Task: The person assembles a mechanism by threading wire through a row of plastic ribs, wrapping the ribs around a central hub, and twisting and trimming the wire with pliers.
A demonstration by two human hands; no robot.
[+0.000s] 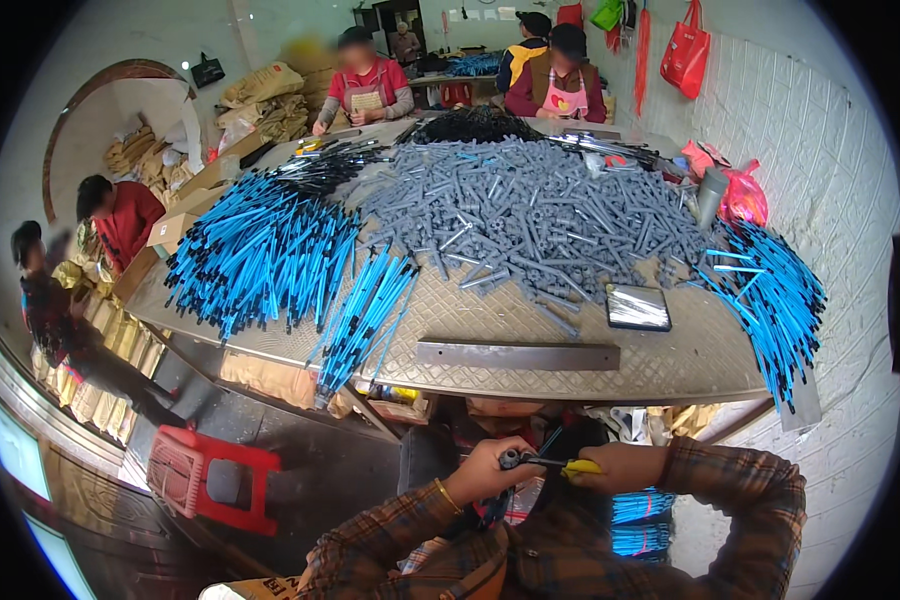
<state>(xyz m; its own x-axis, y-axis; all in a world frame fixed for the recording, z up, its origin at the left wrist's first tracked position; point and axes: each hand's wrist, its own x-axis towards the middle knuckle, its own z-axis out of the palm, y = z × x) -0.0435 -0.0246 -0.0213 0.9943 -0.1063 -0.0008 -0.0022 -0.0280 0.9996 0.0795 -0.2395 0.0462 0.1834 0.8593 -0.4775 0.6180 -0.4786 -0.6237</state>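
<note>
In front of my body, below the table's near edge, my left hand (487,470) is closed around a grey plastic tube piece (510,459), its round end showing between thumb and fingers. My right hand (620,468) grips a yellow-handled tool (581,467) with a thin dark shaft, which looks like a screwdriver. The shaft reaches toward the grey piece; whether its tip is inside cannot be made out. On the table beyond lies a large heap of similar grey plastic tube pieces (540,205). A dark flat bar (518,356) rests along the near edge.
Blue rods with black ends pile up at the left (260,250) and right (770,290) of the table (450,375). A clear-topped box (638,308) sits near the bar. A red stool (220,475) stands on the floor at left. Several people work around the room.
</note>
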